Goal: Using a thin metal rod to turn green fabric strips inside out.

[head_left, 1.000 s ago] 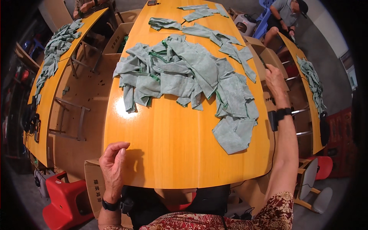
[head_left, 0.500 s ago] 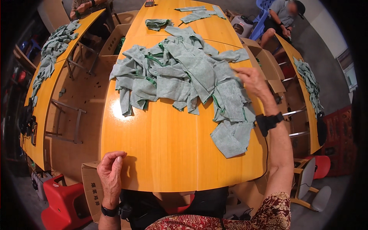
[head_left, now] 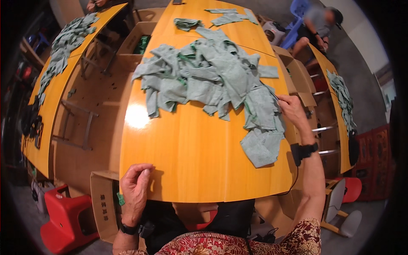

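A big heap of grey-green cloth pieces (head_left: pixel 204 87) with darker green edging lies across the table (head_left: pixel 187 148). At the heap's right side, close to the table's right edge, my right hand (head_left: pixel 292 111) is closed around a thin dark tool (head_left: pixel 274 96). The tool points up and left toward the cloth, and most of it is hidden in my fingers, so its kind does not show. My left hand (head_left: pixel 137 180) rests over the near left corner of the table, thumb and fingers pressed together. Nothing shows between them, and no cloth is near it.
Cardboard boxes stand left (head_left: pixel 135 40), right (head_left: pixel 299 72) and near left (head_left: pixel 104 204) of the table. Side tables carry more cloth (head_left: pixel 70 40). A red stool (head_left: pixel 66 212) is at lower left. Two people sit farther off, one (head_left: pixel 316 27) at the right. A black cable (head_left: pixel 293 182) hangs by my right wrist.
My right hand has come nearer to me, from the heap's upper right to its right side; the thin tool now shows. The view has shifted slightly. My left hand keeps its closed pose.
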Demonstrator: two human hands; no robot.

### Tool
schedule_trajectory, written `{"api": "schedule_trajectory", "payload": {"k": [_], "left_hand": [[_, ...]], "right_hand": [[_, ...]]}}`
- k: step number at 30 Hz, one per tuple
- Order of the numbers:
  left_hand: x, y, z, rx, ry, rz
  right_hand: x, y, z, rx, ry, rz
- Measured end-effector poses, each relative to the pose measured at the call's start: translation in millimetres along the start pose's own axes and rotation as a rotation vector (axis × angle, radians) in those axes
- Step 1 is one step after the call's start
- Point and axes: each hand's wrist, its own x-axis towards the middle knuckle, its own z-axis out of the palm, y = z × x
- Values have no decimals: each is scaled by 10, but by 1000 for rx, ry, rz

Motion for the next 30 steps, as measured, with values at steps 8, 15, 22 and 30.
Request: {"api": "schedule_trajectory", "payload": {"k": [8,15,22,30], "left_hand": [[-107,-127,9,108,-117,120],[-86,-195,47,303,-37,510],[-79,-222,9,287,-51,512],[-132,-255,-31,268,-47,535]], "right_hand": [[-336,-701,-969,-183,-147,79],[162,-1414,-295,-69,188,-121],[1112,-2787,1643,-135,213,-558],[1363,-2964,2366,-432,60,-343]]}}
